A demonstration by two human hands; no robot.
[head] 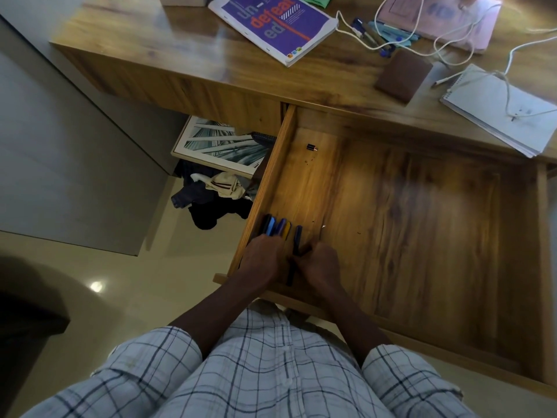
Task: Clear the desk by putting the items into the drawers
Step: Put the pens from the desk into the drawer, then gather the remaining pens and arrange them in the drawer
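A wide wooden drawer stands pulled out below the desk top. In its near left corner my left hand grips a bundle of several pens with blue, black and yellow ends. Beside it my right hand pinches a single dark pen that lies along the drawer floor. A small dark cap-like piece lies at the drawer's back left. On the desk remain a purple book, more pens, a brown wallet, a spiral notepad, a pink folder and a white cable.
Under the desk to the left sit a framed picture and a heap of clothes on the pale floor. A grey cabinet stands at the left. My checked shirt fills the bottom of the view.
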